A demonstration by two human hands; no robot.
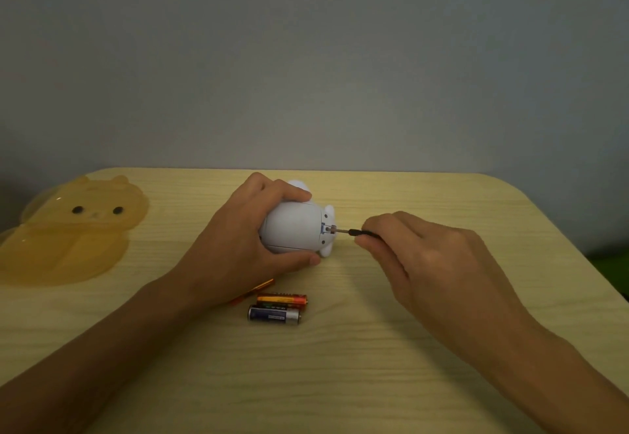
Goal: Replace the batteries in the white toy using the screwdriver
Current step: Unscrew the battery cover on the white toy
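A pale wooden table [408, 365] with rounded far corners fills the lower half of the view, set against a plain grey wall [306, 59]. Near its far left corner lies a translucent orange mat [68, 239] shaped like a cat, with two dark eyes, reaching to the left edge.

The left hand [238, 239] comes in from the near left and is curled around the white toy [294, 229], fingers over its far side and thumb pressed along its near side, so the toy is gripped firmly. The toy lies on its side near the middle of the table, closer to the far edge than the near one, with its underside turned to the right.

The right hand [425, 246] reaches in from the near right, its fingers closed and pinching the dark handle of the screwdriver [354, 232]. The tool lies roughly level, and its thin metal tip meets a small fitting on the toy's exposed end.

Nearer the person, just beside the left wrist, three batteries rest on the table: a slim orange battery [258, 289] lying at a slant and partly hidden by the wrist, a red and orange battery [282, 299], and touching it on the near side a blue and silver battery [274, 314].
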